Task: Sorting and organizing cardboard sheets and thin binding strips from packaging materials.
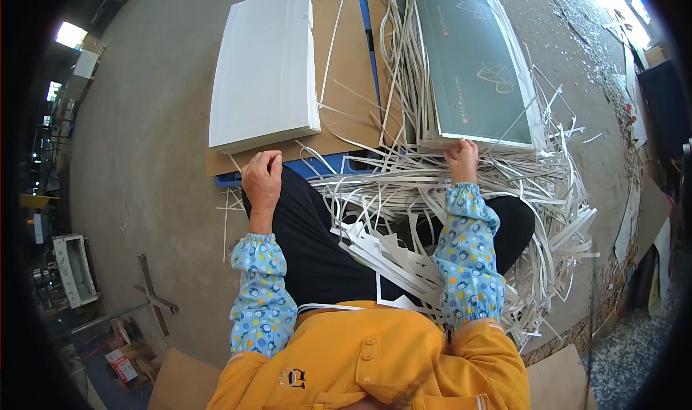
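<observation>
My right hand (462, 158) is at the near edge of a stack of green printed sheets (472, 71), its fingers closed on the white border of the sheet. Loose white paper strips (404, 57) line the left side of that stack and spill over my lap. Over my left knee hangs my left hand (262, 179), loosely curled with the thumb apart and nothing visible in it. Just beyond it lies a tall stack of white sheets (265, 64), apart from the fingers.
Both stacks rest on brown cardboard (342, 71) over a blue pallet (353, 163). A heap of paper strips (555, 215) covers the floor at right. A metal cross-shaped stand (153, 295) is at lower left, near a cardboard box (126, 363). Scraps litter the far-right floor.
</observation>
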A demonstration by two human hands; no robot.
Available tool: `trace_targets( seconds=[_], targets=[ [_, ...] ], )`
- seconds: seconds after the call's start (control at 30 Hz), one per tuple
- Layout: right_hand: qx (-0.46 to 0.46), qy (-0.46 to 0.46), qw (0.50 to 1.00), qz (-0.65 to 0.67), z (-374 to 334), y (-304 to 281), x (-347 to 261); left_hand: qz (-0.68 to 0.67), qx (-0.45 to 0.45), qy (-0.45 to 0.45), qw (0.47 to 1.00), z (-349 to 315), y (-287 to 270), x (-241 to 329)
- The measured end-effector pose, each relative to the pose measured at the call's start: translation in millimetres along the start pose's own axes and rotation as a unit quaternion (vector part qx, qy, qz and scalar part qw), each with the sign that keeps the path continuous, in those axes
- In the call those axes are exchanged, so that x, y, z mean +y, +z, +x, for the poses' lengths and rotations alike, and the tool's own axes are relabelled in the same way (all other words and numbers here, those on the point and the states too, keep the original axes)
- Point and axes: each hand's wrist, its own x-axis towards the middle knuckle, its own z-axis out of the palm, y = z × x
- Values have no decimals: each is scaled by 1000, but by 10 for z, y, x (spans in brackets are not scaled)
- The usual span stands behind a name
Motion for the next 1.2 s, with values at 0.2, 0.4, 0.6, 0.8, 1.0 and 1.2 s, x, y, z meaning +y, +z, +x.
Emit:
trace_targets(
  seconds=[0.2,0.4,0.6,0.8,1.0,1.2],
  targets=[
    [-32,-3,991,131,282,-122,73,-3,-8,-7,1000,22,7,11],
    [10,5,984,180,261,-47,27,2,-4,-9,1000,15,-10,1],
    [4,6,992,129,232,-49,-24,0,-4,-8,1000,13,-7,0],
    [28,6,989,145,264,-44,-45,-5,-3,-7,1000,21,-9,-1],
    [-23,24,970,239,389,-83,-86,-12,-6,-18,1000,5,7,-34],
    [-8,12,978,208,382,17,-238,-9,-3,-16,1000,-20,8,-60]
  ],
)
